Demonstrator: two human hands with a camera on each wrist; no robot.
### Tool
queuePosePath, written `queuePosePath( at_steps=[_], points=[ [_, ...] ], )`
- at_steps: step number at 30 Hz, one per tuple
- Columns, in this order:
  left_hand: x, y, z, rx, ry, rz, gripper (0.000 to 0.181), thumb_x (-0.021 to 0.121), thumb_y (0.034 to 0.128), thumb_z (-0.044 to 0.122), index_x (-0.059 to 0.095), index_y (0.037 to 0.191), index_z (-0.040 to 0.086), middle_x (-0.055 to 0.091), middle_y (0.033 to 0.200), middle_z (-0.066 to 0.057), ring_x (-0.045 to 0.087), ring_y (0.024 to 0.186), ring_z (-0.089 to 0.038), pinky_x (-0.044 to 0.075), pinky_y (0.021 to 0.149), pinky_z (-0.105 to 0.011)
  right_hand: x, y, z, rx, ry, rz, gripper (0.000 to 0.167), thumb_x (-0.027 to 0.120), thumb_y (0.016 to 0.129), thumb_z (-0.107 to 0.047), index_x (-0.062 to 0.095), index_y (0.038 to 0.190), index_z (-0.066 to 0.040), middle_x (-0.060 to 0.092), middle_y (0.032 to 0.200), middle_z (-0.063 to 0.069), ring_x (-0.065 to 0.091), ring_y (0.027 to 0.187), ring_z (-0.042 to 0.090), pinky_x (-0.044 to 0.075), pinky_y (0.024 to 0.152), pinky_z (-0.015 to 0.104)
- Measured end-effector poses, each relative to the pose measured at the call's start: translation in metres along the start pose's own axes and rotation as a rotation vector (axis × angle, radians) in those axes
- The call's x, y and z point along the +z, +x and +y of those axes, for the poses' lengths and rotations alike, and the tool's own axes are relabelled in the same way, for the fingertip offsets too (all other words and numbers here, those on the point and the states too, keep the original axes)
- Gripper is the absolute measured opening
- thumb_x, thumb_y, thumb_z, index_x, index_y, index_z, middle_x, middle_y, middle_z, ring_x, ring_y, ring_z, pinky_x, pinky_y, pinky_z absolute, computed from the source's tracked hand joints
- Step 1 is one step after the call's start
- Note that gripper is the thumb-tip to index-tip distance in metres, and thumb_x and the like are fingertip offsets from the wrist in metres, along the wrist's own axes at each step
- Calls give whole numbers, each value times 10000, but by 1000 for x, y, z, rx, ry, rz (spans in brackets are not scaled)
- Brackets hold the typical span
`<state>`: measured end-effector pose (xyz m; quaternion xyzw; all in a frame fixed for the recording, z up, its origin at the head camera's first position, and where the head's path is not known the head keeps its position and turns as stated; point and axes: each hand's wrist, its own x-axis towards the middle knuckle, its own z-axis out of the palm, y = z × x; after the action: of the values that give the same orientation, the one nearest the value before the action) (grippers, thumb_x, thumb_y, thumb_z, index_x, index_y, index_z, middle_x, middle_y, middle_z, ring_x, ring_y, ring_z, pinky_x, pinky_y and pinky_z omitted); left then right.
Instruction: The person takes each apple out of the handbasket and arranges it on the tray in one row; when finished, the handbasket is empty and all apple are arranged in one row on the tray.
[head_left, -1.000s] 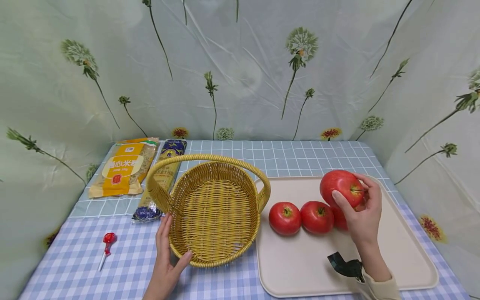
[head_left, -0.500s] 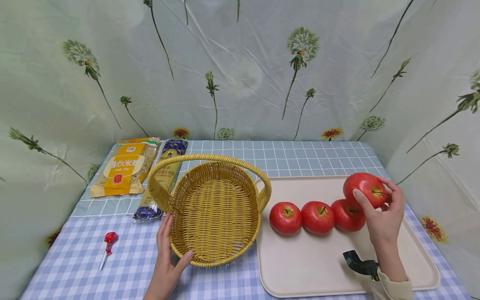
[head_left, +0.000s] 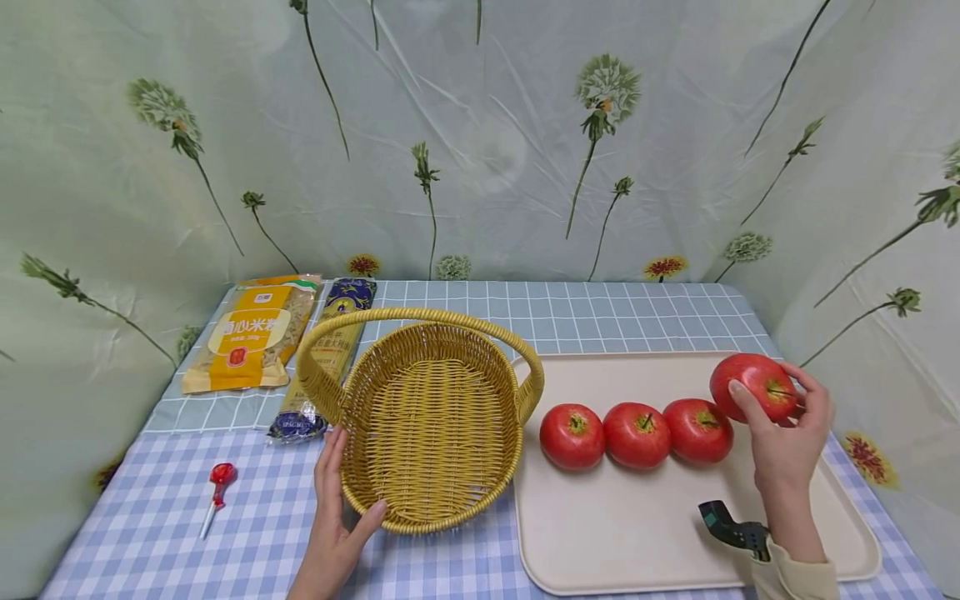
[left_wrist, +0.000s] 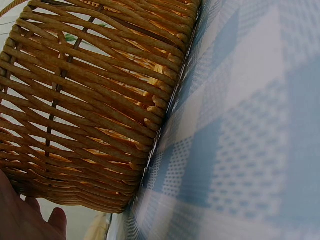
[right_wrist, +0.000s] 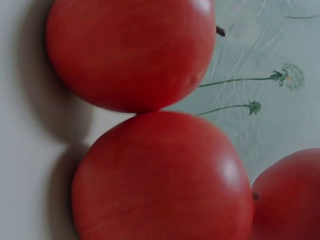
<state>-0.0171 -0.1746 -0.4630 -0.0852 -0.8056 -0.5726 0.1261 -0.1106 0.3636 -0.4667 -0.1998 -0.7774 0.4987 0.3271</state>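
Note:
In the head view, my right hand (head_left: 791, 433) grips a red apple (head_left: 752, 388) between thumb and fingers, over the right part of the beige tray (head_left: 615, 542). To its left, three more apples sit in a row on the tray: one apple (head_left: 572, 437) at the left, a middle apple (head_left: 637, 436) and a right apple (head_left: 697, 431). My left hand (head_left: 333, 508) rests against the front left side of a woven basket (head_left: 431, 442), thumb at the rim, fingers fairly straight. The basket's woven wall (left_wrist: 90, 100) fills much of the left wrist view.
A yellow food packet (head_left: 251, 333) and a long spaghetti packet (head_left: 303, 421) lie at the back left, the latter partly behind the basket handle (head_left: 420, 315). A red lollipop (head_left: 219, 487) lies on the checked cloth (head_left: 135, 517). A patterned curtain (head_left: 495, 167) stands behind.
My right hand has carried the apple rightward, from above the right end of the row to beyond it, and slightly lower in the view. My left hand and the basket stay put.

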Motion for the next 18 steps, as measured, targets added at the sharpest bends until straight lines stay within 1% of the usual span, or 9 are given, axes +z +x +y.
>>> queuePosePath(
  at_steps=[3, 5, 8, 11, 15, 18],
  points=[
    [0, 0, 0, -3, 4, -5, 919, 633, 823, -9, 83, 1537, 169, -12, 1563, -26, -110, 1414, -223, -29, 1018, -635, -2, 1, 2, 26, 0, 9, 677, 796, 764, -290, 464, 1352, -343, 403, 1330, -75, 389, 1167, 100, 440, 714, 132],
    [-1, 0, 0, -9, 4, -8, 920, 634, 826, -7, 80, 1537, 178, -16, 1563, -19, -113, 1413, -214, -29, 1019, -634, -3, -1, -2, 46, 2, 17, 670, 793, 766, -296, 467, 1350, -339, 401, 1320, -75, 385, 1151, 91, 436, 711, 124],
    [-1, 0, 0, -7, 3, -7, 924, 636, 822, -8, 81, 1537, 179, -15, 1562, -23, -111, 1413, -214, -27, 1018, -639, -3, -7, -18, 98, 24, 26, 657, 788, 775, -271, 470, 1348, -327, 388, 1304, -75, 371, 1130, 78, 428, 706, 105],
    [0, 1, 0, 8, -4, 2, 928, 640, 808, -19, 93, 1535, 163, -4, 1561, -35, -102, 1414, -234, -23, 1015, -639, -3, -16, -42, 153, 21, 35, 635, 757, 807, -253, 454, 1361, -315, 362, 1322, -67, 353, 1139, 68, 425, 732, 122],
    [1, 1, -2, 23, -12, 12, 938, 645, 786, -37, 104, 1532, 138, 6, 1559, -58, -93, 1413, -267, -24, 1013, -637, -4, -25, -64, 228, 15, 43, 614, 724, 836, -265, 431, 1373, -315, 333, 1340, -74, 325, 1163, 52, 421, 814, 166],
    [1, 1, -3, 29, -14, 17, 945, 648, 776, -44, 107, 1531, 128, 9, 1558, -67, -89, 1413, -277, -26, 1016, -624, -5, -26, -65, 270, 21, 43, 614, 724, 837, -268, 426, 1371, -318, 325, 1334, -98, 311, 1182, 41, 411, 903, 208]
  ],
)
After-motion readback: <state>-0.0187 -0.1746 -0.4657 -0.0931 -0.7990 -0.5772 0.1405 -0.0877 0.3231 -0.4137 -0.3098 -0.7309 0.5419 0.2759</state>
